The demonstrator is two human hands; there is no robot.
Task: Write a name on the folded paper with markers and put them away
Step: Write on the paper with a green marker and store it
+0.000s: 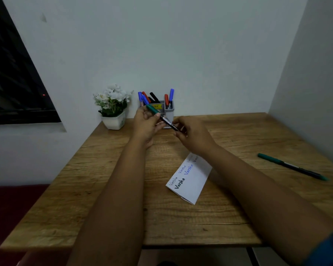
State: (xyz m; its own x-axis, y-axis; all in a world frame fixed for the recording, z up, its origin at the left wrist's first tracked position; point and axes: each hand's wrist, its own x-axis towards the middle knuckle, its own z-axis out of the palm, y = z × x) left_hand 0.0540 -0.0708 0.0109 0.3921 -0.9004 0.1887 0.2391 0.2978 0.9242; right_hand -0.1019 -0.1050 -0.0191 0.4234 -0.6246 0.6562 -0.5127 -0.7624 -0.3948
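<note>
A green-capped marker with a black barrel is held between both hands above the far middle of the wooden table. My left hand grips its green cap end. My right hand grips the barrel end. The folded white paper lies on the table below my right forearm, with a name written on it several times in black, blue and thin ink. A second green marker lies capped on the table at the right.
A grey pen holder with blue, red and black markers stands against the back wall, partly hidden by my hands. A white pot of white flowers stands to its left. A dark window is at far left.
</note>
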